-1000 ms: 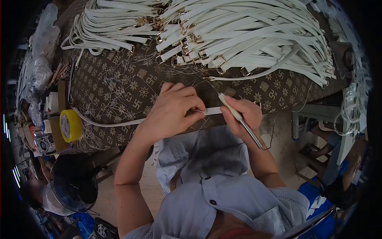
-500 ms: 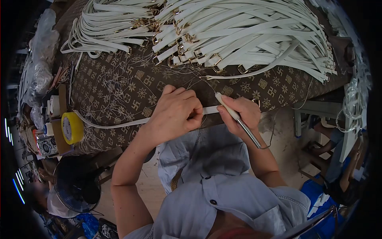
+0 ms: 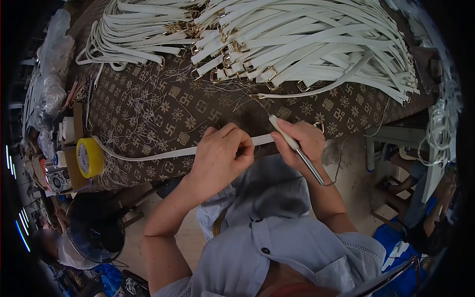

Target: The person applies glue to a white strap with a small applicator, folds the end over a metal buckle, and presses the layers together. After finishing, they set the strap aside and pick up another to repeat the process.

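At the near edge of the bench (image 3: 148,109), the left hand (image 3: 220,153) has its grip pinched closed on a white strap (image 3: 148,155) that trails off toward the bench's left edge. The right hand (image 3: 302,141) grips the strap's other end and also a slim tool (image 3: 297,148) with a pale handle, its tip touching the strap. A pile of white straps (image 3: 297,44) lies along the far edge; a yellow tape roll (image 3: 89,157) sits at the left edge.

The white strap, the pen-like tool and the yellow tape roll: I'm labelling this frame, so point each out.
white strap (image 3: 148,155), head view, on its bare stretch left of the left hand.
pen-like tool (image 3: 309,169), head view, on its metal shaft.
yellow tape roll (image 3: 94,153), head view, on its outer band.
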### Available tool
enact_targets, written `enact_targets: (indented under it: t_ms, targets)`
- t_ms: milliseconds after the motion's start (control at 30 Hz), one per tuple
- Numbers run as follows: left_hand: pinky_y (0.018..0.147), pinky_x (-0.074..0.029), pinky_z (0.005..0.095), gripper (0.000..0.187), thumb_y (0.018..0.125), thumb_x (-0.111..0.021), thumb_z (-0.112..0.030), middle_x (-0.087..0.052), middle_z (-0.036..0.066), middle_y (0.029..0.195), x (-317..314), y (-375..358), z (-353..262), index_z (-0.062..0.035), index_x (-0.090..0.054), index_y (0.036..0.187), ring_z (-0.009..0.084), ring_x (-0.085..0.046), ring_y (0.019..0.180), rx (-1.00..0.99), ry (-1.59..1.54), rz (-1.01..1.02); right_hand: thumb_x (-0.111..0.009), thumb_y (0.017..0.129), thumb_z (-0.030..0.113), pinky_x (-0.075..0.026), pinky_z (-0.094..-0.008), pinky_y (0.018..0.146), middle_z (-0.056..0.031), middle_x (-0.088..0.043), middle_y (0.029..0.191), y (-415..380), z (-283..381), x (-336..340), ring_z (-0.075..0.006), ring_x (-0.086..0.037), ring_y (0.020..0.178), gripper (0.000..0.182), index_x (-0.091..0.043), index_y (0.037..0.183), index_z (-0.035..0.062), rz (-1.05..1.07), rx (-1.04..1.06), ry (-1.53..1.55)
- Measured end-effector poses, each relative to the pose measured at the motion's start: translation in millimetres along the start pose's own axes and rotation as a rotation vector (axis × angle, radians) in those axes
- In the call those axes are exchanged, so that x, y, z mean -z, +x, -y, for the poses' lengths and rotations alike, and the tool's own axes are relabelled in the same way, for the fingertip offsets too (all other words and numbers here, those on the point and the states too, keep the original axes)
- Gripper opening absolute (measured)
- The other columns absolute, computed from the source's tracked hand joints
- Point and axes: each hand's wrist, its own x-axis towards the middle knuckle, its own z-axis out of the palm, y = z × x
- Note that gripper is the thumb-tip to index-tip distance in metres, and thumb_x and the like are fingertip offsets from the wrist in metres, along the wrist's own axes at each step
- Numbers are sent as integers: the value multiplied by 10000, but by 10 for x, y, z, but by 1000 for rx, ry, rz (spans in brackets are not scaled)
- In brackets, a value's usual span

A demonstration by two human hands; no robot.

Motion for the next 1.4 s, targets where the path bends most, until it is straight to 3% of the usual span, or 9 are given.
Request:
enact_targets:
  t_ms: [167,467,800,1000,1067,1100,1200,1267,1400]
  targets:
    - [684,-432,306,162,686,-703,-37,-581,26,791,106,-91,137,-67,-584,791,200,-567,667,116,-343,30,-779,690,19,-436,-268,468,-66,-681,768,6,1,0,-170,-587,514,370,-639,1032,32,4,0,-7]
    - [732,-366,334,192,706,-744,-162,-557,7,777,167,-4,31,-106,-625,847,201,-544,784,7,1,98,-779,696,22,-404,-271,450,-40,-629,662,11,14,-11,-160,-556,481,374,-635,1041,29,10,-3,-8]
    - [700,-365,326,151,763,-712,-148,-522,19,710,151,118,92,-87,-574,762,200,-517,695,14,-107,168,-780,695,24,-409,-269,453,-41,-619,648,8,9,4,-163,-553,481,360,-641,1028,26,2,-2,-8]
    - [742,-409,364,140,798,-674,-144,-564,60,734,267,55,160,-60,-562,789,257,-559,699,129,-284,139,-781,688,15,-416,-272,459,-47,-636,672,8,16,12,-165,-568,493,363,-642,1023,26,6,-4,-11]
    - [754,-420,364,145,788,-684,-145,-564,63,733,328,-6,183,-57,-570,807,259,-553,693,389,-503,93,-781,686,14,-416,-273,460,-48,-638,675,11,22,14,-166,-571,495,365,-642,1024,26,8,-6,-9]
    - [754,-420,364,145,788,-684,-145,-564,63,733,341,-41,206,-57,-570,807,259,-553,693,388,-503,93,-782,685,12,-416,-274,460,-49,-639,678,11,24,15,-166,-573,496,367,-642,1024,26,12,-10,-8]
    - [751,-402,351,159,754,-703,-151,-570,44,760,336,-138,222,-66,-584,817,243,-548,724,302,-402,90,-782,684,12,-414,-273,457,-49,-633,668,-1,12,3,-169,-571,494,368,-640,1023,24,3,-6,-3]
    - [753,-376,334,165,716,-724,-164,-573,19,801,293,-139,135,-90,-604,802,215,-539,773,64,-39,33,-782,684,12,-412,-274,455,-47,-625,657,-4,2,-9,-170,-566,490,366,-640,1021,23,-2,2,-4]
    - [753,-354,330,150,691,-730,-160,-561,-1,815,150,-110,55,-114,-618,780,192,-525,797,-35,88,-34,-782,686,13,-404,-277,448,-42,-602,627,-4,0,-19,-174,-551,477,360,-639,1016,23,-19,8,-24]
